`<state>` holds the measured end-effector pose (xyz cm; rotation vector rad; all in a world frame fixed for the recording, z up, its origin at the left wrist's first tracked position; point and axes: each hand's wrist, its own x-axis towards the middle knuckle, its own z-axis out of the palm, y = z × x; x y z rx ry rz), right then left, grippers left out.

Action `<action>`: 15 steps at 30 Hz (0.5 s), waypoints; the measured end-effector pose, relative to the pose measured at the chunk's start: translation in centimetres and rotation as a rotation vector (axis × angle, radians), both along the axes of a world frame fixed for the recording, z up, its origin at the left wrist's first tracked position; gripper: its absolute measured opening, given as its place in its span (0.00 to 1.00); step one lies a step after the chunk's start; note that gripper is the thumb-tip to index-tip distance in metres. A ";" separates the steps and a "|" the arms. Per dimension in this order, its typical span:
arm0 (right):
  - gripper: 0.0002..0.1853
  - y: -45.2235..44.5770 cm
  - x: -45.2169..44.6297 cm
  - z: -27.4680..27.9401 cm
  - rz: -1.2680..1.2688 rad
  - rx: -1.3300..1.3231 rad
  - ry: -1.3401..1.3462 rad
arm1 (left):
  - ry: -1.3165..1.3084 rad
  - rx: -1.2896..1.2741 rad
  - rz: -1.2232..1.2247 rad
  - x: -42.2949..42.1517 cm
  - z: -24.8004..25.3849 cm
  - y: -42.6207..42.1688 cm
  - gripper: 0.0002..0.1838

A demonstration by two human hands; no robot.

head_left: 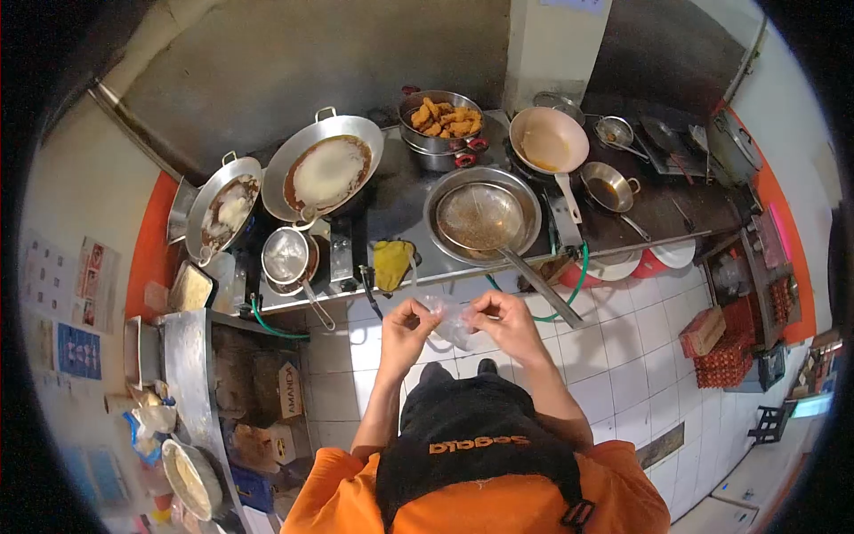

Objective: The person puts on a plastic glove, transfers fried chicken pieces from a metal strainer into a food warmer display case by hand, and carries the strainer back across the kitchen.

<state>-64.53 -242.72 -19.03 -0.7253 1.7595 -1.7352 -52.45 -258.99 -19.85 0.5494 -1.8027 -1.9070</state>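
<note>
Between my two hands, in front of my apron, is a clear plastic bag (455,327). My left hand (407,334) pinches its left edge with thumb and forefinger. On the other side my right hand (509,322) grips the right edge the same way. Just beyond the hands, a yellow-green cloth (391,265) lies at the counter's front edge. A large steel bowl (434,214) stands behind the bag, with a long-handled strainer (482,218) resting in it; the handle juts out over the counter edge near my right hand.
Two woks (294,153) of foaming oil sit at the left. Fried pieces (440,116) fill a pot at the back. A pale frying pan (543,133) and a small pan (607,189) stand right. Green hoses (576,289) hang below the counter. Egg trays (725,360) are stacked on the right.
</note>
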 end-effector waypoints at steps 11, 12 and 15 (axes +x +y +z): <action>0.09 3.6 -2.3 3.7 0.186 0.028 0.506 | 0.053 -0.412 0.096 -3.4 3.0 6.8 0.05; 0.10 3.4 -3.4 2.7 0.290 0.086 0.529 | 0.029 -0.580 0.085 -3.7 3.9 7.4 0.05; 0.13 2.3 -5.5 -0.3 0.506 0.250 0.437 | -0.031 -0.982 0.026 -4.5 3.0 8.7 0.08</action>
